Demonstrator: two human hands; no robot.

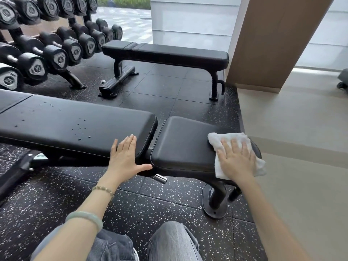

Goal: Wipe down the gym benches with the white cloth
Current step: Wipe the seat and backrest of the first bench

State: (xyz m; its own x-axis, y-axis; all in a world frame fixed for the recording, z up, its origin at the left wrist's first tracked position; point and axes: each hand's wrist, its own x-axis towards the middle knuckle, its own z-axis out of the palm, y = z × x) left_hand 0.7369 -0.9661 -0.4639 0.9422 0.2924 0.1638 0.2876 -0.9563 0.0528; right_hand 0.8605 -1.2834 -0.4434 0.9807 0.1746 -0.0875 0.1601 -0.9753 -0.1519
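The white cloth (223, 140) is pressed on the seat pad (184, 145) by the flat right hand (235, 159); the left hand (124, 155), flat and grasping nothing, is rested on the back pad (66, 121). Seat wiping seems under way; the back pad's droplets (82, 129) should be swept next.

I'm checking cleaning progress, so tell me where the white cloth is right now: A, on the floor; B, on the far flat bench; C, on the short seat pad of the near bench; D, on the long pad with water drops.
C: the right hand presses the white cloth flat on the near bench's short seat pad.
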